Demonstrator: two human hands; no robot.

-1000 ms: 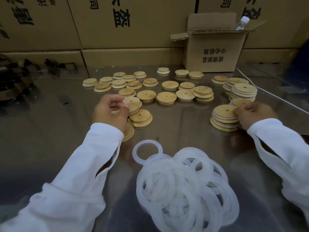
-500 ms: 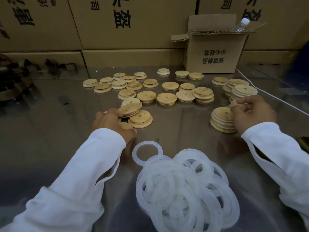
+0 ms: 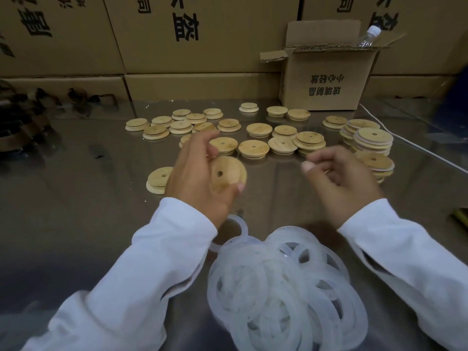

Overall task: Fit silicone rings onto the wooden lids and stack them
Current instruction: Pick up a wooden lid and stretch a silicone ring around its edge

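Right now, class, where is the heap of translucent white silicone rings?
In the head view, the heap of translucent white silicone rings lies bottom centre on the shiny metal table, just nearer than the left hand holding a round wooden lid.

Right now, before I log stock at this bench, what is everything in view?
held lid: one, tan wood, in the left hand
loose lids: many, tan wood, spread across mid-table
ringed lid stacks: a few, tan and white, right side
silicone rings: a heap, translucent white, near edge
open box: one, brown, back right
bottle: one, clear with a white cap, sticking out of the open box
cartons: several, brown, along the back
cable: one, white, far right
table: one, shiny metal
left hand: white sleeve, grips the held lid
right hand: white sleeve, fingers curled, blurred; contents unclear
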